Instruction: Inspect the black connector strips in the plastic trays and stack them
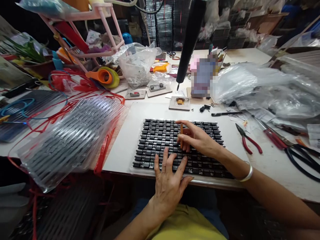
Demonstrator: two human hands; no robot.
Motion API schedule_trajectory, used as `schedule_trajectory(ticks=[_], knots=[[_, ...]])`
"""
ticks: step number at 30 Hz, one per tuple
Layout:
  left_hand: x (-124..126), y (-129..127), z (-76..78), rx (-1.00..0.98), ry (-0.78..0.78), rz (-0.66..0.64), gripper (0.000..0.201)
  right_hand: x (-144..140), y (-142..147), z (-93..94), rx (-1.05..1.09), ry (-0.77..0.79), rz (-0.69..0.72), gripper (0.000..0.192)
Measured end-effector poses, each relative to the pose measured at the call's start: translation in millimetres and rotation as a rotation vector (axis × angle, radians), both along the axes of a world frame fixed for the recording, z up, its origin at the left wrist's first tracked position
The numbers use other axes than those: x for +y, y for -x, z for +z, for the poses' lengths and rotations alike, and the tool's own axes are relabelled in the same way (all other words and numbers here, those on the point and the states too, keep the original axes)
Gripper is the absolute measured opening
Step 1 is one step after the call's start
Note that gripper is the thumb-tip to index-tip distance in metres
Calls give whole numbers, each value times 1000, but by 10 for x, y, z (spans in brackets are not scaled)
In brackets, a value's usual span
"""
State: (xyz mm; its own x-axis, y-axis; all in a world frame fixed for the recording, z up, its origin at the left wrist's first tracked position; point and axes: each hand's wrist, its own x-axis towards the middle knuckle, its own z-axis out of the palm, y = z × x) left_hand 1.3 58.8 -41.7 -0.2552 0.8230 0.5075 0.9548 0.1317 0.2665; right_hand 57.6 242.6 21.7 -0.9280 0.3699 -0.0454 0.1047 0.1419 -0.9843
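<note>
Pinching orange strip (181, 135): right hand (197, 140) | left hand (168, 181) flat on tray (155, 140) | pliers (248, 139) beside

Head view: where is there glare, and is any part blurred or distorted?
Head view: glare whitens the plastic-wrapped bundle at left; a pixelated patch hides something behind the tray of black parts; both hands, left and right, look sharp; edges bend outward.

Both hands, left (168, 181) and right (197, 140), on tray of black components (160, 140).
</note>
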Motion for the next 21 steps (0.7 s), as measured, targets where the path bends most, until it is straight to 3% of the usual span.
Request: schedule_trajectory(ticks=[3,6,16,21], knots=[[2,4,-7,7,-11,-10,41,35,0,-43,33,177,-124,47],[5,16,-13,22,-12,-18,41,48,-14,-67,38,259,-104,47],[-26,37,9,30,72,-35,47,50,-22,-109,-8,284,-60,46],[0,1,34,-8,26,-12,41,45,-27,-89,-31,284,-68,46]])
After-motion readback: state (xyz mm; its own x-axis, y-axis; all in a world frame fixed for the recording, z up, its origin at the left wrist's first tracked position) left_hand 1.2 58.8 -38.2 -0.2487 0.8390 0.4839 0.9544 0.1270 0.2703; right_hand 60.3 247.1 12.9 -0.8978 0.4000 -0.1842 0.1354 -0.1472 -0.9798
